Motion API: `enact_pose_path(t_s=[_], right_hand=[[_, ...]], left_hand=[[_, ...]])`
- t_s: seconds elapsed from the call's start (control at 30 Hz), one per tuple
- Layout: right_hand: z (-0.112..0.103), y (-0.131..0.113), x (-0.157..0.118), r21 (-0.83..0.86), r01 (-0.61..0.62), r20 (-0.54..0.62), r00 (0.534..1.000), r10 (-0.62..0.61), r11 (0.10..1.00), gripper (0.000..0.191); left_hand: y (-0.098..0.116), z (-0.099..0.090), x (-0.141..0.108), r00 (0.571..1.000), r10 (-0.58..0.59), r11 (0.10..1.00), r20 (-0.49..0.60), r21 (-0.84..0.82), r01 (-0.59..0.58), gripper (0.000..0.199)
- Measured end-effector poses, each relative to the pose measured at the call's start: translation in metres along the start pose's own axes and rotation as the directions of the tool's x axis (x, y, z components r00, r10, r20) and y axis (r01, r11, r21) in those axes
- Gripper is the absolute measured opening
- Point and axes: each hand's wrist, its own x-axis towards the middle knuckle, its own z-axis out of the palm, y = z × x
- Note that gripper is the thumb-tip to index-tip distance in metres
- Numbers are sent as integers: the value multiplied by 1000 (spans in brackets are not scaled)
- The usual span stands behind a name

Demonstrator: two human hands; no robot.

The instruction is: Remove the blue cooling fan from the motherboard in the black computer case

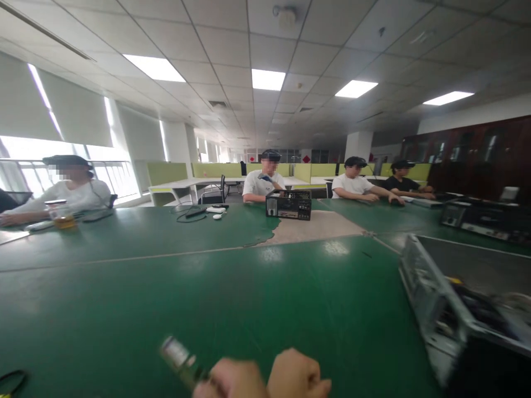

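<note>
My left hand [234, 378], at the bottom edge, is closed on a slim greenish stick with a whitish label [178, 354]. The stick points up and to the left above the green table [249, 298]. Motion blurs it, so its exact kind is unclear. Right beside it, my right hand [295, 376] is curled with the fingers folded in. Whatever those fingers hold, if anything, is hidden. To the right lies an open metal computer case [435, 309] with cables and parts inside, apart from both hands.
Across the table, a person [261, 182] sits behind another computer case [289, 204]. More people sit at the left and right. Cables [191, 214], a glass of amber drink [64, 215] and a dark case [485, 221] rest on the table. A black loop [14, 378] shows at lower left.
</note>
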Motion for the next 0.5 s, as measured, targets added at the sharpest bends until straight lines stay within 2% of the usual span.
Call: enact_pose_path(t_s=[0.07, 0.1, 0.13, 0.17, 0.23, 0.27, 0.3, 0.33, 0.37, 0.43, 0.5], right_hand=[[-33, 0, -50, -78, -2, -38, 999, -1, 997, 42], [-59, 2, -72, -129, 3, -84, 996, -13, 992, 41], [-89, 5, -92, -175, -5, -139, 990, -20, 985, 31], [-123, 10, -110, -298, 12, -240, 967, -87, 954, 22], [-189, 25, -136, -559, -14, -383, 892, -242, 829, 28], [-216, 34, -144, -653, -37, -418, 850, -320, 756, 31], [-234, 42, -148, -719, -23, -387, 843, -373, 695, 34], [-244, 48, -149, -763, -11, -358, 840, -409, 646, 37], [-244, 53, -148, -787, -6, -342, 836, -429, 616, 39], [-228, 58, -138, -795, -31, -359, 829, -429, 605, 38], [-204, 61, -123, -789, -109, -417, 817, -398, 605, 36]], left_hand=[[12, -5, -4, 997, -21, 995, -73, 98, 28, 31], [16, -8, -6, 995, -19, 991, -99, 132, 32, 32], [19, -11, -7, 994, -11, 990, -111, 141, 27, 31], [20, -13, -7, 994, 0, 993, -114, 121, 14, 29], [21, -16, -6, 994, 19, 1000, -103, 18, -17, 25], [20, -17, -6, 994, 30, 999, -104, -31, -33, 24], [19, -18, -4, 994, 41, 996, -104, -73, -48, 24], [19, -20, -3, 993, 50, 993, -102, -101, -61, 24], [19, -22, -2, 993, 58, 991, -99, -116, -70, 25], [23, -27, -1, 993, 65, 989, -94, -124, -76, 26], [27, -33, -1, 994, 62, 990, -93, -123, -73, 27]])
